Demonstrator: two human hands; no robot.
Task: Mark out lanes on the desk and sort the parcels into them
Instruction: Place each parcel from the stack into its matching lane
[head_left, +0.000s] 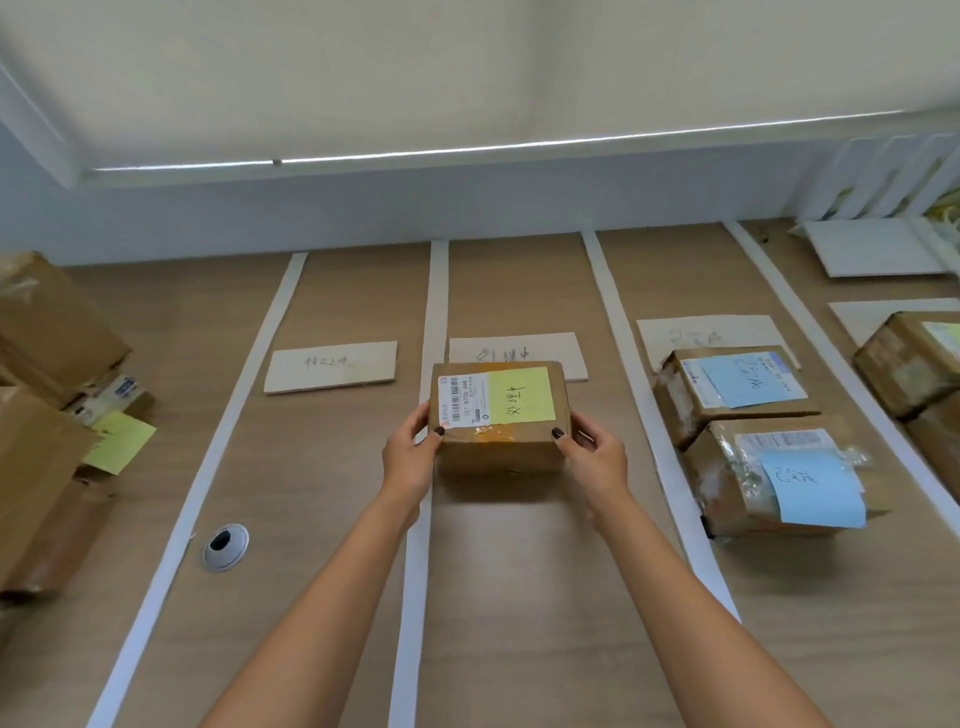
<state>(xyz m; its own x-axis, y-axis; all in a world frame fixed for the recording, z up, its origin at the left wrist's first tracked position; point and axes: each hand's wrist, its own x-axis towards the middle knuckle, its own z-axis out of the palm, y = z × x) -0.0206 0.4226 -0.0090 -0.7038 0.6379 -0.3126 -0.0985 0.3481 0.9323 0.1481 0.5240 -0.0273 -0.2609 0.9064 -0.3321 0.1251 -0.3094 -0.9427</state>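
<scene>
A brown parcel (501, 447) with a yellow note and a white shipping label sits in the middle lane of the wooden desk (519, 597). My left hand (410, 457) grips its left side and my right hand (592, 454) grips its right side, thumbs on top. White tape strips (421, 519) mark the lanes. A paper lane label (519, 349) lies just behind the parcel and another label (330, 367) lies in the lane to the left. Two parcels with blue notes (779, 478) sit in the lane to the right.
A pile of brown boxes (47, 415) with a yellow note is at the left edge. More parcels (914, 358) sit at the far right. A round cable grommet (225, 547) is set in the left lane. White sheets (872, 247) lie at the back right.
</scene>
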